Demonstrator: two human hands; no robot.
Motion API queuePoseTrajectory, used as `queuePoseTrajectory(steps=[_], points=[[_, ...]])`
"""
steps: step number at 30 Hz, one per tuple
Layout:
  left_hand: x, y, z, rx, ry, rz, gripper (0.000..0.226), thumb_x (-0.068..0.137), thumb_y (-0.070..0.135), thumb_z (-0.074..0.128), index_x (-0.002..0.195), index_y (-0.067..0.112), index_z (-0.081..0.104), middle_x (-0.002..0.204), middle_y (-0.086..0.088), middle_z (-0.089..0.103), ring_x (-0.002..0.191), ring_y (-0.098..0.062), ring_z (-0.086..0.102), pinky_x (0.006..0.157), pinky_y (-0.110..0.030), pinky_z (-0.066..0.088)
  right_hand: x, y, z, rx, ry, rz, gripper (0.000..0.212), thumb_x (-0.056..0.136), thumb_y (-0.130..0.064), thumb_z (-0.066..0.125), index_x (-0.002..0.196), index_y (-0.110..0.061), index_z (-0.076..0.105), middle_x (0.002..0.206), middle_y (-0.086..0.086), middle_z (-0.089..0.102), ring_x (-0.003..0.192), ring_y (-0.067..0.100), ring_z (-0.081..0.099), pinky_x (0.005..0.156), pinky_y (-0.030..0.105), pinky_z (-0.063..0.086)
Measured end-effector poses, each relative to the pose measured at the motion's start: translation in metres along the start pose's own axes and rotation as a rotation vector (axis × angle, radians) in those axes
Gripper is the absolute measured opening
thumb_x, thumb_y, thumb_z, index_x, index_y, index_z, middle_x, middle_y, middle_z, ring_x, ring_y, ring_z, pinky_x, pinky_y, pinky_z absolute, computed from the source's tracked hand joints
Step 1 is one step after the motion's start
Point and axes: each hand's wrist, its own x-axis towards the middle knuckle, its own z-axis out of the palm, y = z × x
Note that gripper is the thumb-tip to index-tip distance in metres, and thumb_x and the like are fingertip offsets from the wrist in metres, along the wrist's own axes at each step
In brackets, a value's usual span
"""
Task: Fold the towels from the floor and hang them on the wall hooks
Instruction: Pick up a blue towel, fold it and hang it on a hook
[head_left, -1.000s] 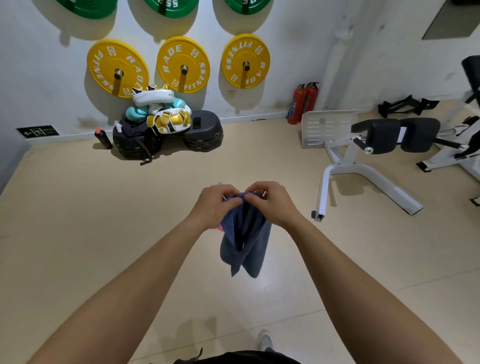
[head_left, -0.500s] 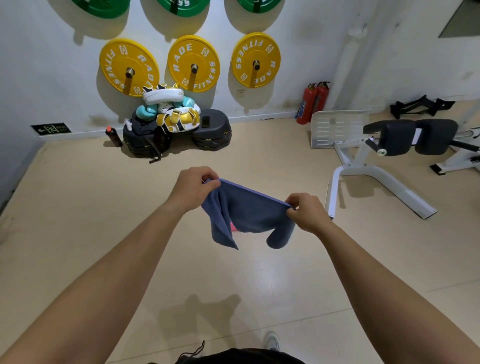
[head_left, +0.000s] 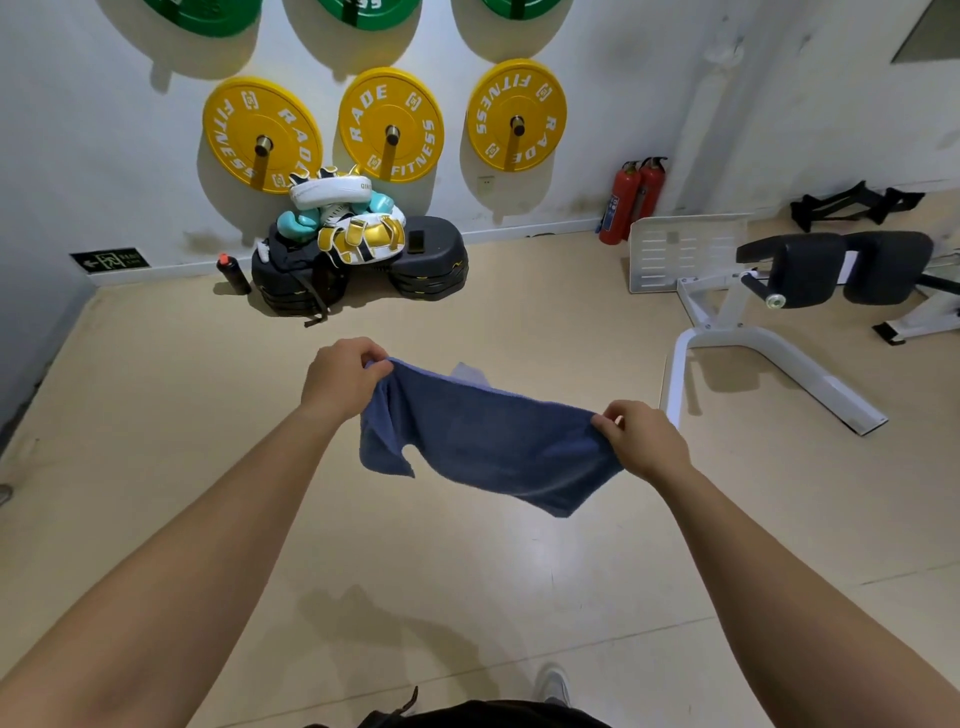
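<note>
A blue towel (head_left: 488, 441) hangs stretched in the air between my two hands, above the beige floor. My left hand (head_left: 340, 379) pinches its upper left corner. My right hand (head_left: 641, 439) pinches its upper right corner, a little lower. The towel's bottom edge sags and its lower left corner curls. A pale label (head_left: 470, 373) sticks up from the top edge. No wall hooks for towels show in this view.
Yellow weight plates (head_left: 389, 124) hang on pegs on the white wall ahead. Below them sit black step platforms (head_left: 431, 265) piled with boxing gear, and a dark bottle (head_left: 234, 273). Two red fire extinguishers (head_left: 631, 200) stand at the wall. A white exercise bench (head_left: 769, 332) stands right.
My hands were together on the bunched towel, then drew apart sideways. The towel has opened out wide between them. The view has shifted slightly left.
</note>
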Motion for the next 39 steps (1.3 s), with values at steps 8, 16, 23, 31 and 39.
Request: queuePoseTrajectory(steps=[8,16,23,31,39], points=[[-0.047,0.034,0.065,-0.227,-0.223,-0.055,0.006,0.085,0.015,0.073,0.084,0.019,0.069,0.078,-0.002,0.068,0.074,-0.021,0.066,0.063,-0.028,0.052,-0.010,-0.067,0.022,0.360,-0.029,-0.083,0.030,0.082,-0.046,0.072,0.071,-0.019,0.068,0.070,-0.004,0.068,0.068,0.013,0.062,0.061,0.031,0.049],[-0.087,0.060,0.090,-0.782,-0.427,-0.177,0.031,0.090,-0.010,0.056,0.116,0.002,0.068,0.099,-0.010,0.070,0.091,-0.020,0.071,0.078,-0.023,0.060,-0.036,-0.068,0.034,0.637,-0.206,-0.220,0.022,0.092,-0.009,0.057,0.102,-0.021,0.072,0.091,-0.009,0.072,0.082,0.010,0.066,0.072,0.021,0.051],[-0.095,0.059,0.092,-0.573,-0.332,-0.038,0.023,0.078,0.013,0.080,0.095,0.028,0.075,0.095,0.010,0.073,0.094,-0.015,0.071,0.085,-0.031,0.058,-0.047,-0.055,0.038,0.868,-0.112,-0.152,0.020,0.084,-0.003,0.073,0.096,-0.018,0.078,0.090,0.001,0.076,0.088,0.020,0.072,0.084,0.037,0.060],[-0.094,0.058,0.080,-0.529,-0.257,0.017,0.012,0.081,0.013,0.080,0.077,0.023,0.074,0.068,0.010,0.073,0.066,-0.011,0.073,0.076,-0.033,0.061,-0.045,-0.061,0.037,0.934,-0.044,-0.108,0.006,0.081,-0.007,0.078,0.085,-0.005,0.074,0.078,0.012,0.073,0.070,0.016,0.069,0.068,0.029,0.058],[-0.093,0.057,0.076,-0.440,-0.204,0.023,0.014,0.076,0.029,0.084,0.078,0.019,0.074,0.070,0.005,0.072,0.060,-0.009,0.068,0.063,-0.025,0.055,-0.049,-0.069,0.032,0.844,-0.086,-0.198,0.017,0.093,-0.008,0.062,0.093,-0.014,0.078,0.088,0.001,0.076,0.085,0.016,0.072,0.084,0.035,0.060]])
